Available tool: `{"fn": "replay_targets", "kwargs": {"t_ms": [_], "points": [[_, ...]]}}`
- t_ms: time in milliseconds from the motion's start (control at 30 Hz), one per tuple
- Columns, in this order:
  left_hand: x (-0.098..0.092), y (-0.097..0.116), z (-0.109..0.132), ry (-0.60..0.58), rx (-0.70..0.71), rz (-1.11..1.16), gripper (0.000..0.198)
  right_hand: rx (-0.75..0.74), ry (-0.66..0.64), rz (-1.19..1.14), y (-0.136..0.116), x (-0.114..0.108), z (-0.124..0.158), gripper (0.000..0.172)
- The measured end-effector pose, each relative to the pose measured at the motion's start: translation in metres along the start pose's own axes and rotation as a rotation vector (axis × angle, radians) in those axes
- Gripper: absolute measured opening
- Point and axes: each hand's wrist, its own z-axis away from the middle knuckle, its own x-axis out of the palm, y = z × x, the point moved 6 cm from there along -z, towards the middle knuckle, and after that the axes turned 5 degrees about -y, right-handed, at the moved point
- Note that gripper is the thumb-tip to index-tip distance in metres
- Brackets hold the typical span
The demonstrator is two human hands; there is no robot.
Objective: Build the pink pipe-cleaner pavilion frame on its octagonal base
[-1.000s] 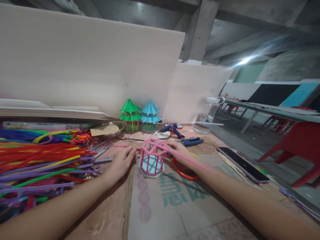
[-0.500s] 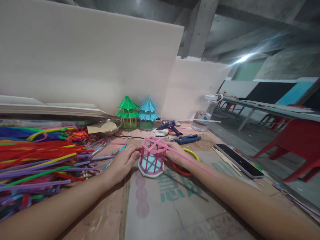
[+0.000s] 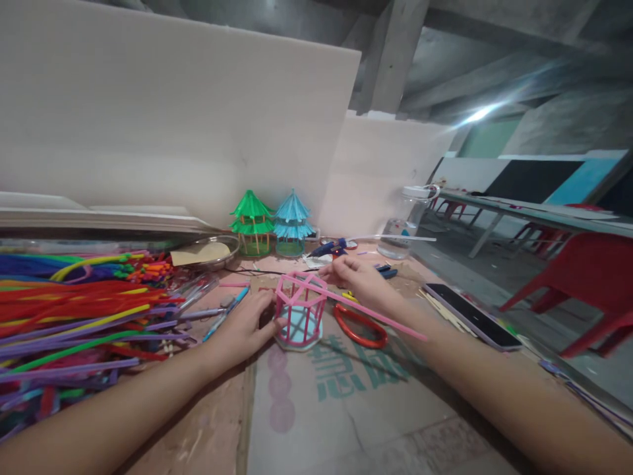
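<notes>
A small pink pavilion frame, built of pipe cleaners, stands upright on a pale blue octagonal base. From its top ring a long loose pink pipe cleaner slants down to the right, across my right forearm. My left hand grips the frame's left side, thumb at a front post. Close to the ring's back right corner, my right hand has its fingers curled together; whatever lies between the fingertips is too small to make out. Scissors with red and yellow handles lie beneath my right wrist.
Green and blue model pavilions stand by the back board. A glue gun, dark blue pliers and a water bottle are behind my hands. Pipe cleaners pile up at left; a phone lies at right.
My right hand has risen and moved back from the frame's right side, uncovering more of the red scissor handle. My left thumb has shifted to the front of the frame.
</notes>
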Motion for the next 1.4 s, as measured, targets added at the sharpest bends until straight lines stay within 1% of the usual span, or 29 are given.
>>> {"fn": "replay_targets", "kwargs": {"t_ms": [67, 133, 233, 300, 433, 500, 567, 633, 700, 767, 867, 933, 1000, 1067, 1133, 1200, 1267, 1300, 1367, 1400], "points": [[0.0, 0.0, 0.0, 0.007, -0.003, 0.011, 0.025, 0.014, -0.023, -0.113, -0.016, -0.011, 0.0, 0.041], [-0.001, 0.001, 0.0, 0.019, 0.007, 0.026, 0.024, 0.048, -0.07, -0.138, -0.031, -0.02, 0.002, 0.041], [-0.003, 0.002, 0.0, 0.032, 0.011, 0.056, 0.023, 0.113, -0.161, -0.056, -0.051, -0.031, 0.01, 0.038], [-0.005, 0.002, 0.0, 0.039, 0.006, 0.078, 0.021, 0.117, -0.181, 0.01, -0.062, -0.039, 0.015, 0.038], [-0.007, 0.001, 0.0, 0.068, -0.003, 0.116, 0.022, 0.043, -0.111, 0.101, -0.076, -0.058, 0.02, 0.042], [-0.007, 0.0, 0.001, 0.067, -0.007, 0.12, 0.024, 0.014, -0.062, 0.162, -0.079, -0.068, 0.019, 0.043], [-0.007, 0.0, 0.001, 0.061, -0.009, 0.121, 0.026, 0.008, -0.032, 0.245, -0.079, -0.074, 0.018, 0.04], [-0.007, 0.0, 0.001, 0.057, -0.011, 0.119, 0.027, 0.028, -0.065, 0.319, -0.077, -0.073, 0.017, 0.035], [-0.007, 0.0, 0.001, 0.055, -0.012, 0.11, 0.026, 0.069, -0.165, 0.38, -0.073, -0.063, 0.017, 0.03], [-0.008, 0.0, 0.001, 0.052, -0.016, 0.092, 0.025, 0.111, -0.29, 0.445, -0.069, -0.05, 0.021, 0.029], [-0.008, 0.0, 0.0, 0.054, -0.018, 0.077, 0.024, 0.119, -0.454, 0.534, -0.068, -0.031, 0.029, 0.038], [-0.008, 0.0, 0.0, 0.058, -0.015, 0.073, 0.022, 0.097, -0.529, 0.594, -0.068, -0.021, 0.034, 0.043], [-0.008, 0.001, -0.001, 0.065, -0.009, 0.065, 0.021, 0.062, -0.563, 0.69, -0.069, -0.015, 0.037, 0.041], [-0.008, 0.001, 0.0, 0.072, -0.004, 0.061, 0.022, 0.034, -0.581, 0.788, -0.07, -0.013, 0.038, 0.032], [-0.009, 0.001, 0.0, 0.08, 0.0, 0.066, 0.023, 0.04, -0.611, 0.838, -0.069, -0.013, 0.038, 0.027], [-0.009, 0.001, 0.0, 0.081, 0.005, 0.073, 0.025, 0.079, -0.644, 0.853, -0.067, -0.019, 0.037, 0.029], [-0.008, 0.0, 0.0, 0.077, 0.006, 0.073, 0.026, 0.118, -0.622, 0.889, -0.065, -0.033, 0.033, 0.032], [-0.008, 0.0, 0.0, 0.077, 0.007, 0.073, 0.026, 0.13, -0.577, 0.927, -0.063, -0.043, 0.029, 0.032], [-0.008, -0.001, -0.001, 0.082, 0.011, 0.075, 0.026, 0.125, -0.389, 1.05, -0.06, -0.071, 0.019, 0.029], [-0.008, -0.002, -0.001, 0.084, 0.015, 0.076, 0.026, 0.122, -0.246, 1.134, -0.059, -0.089, 0.015, 0.026]]}}
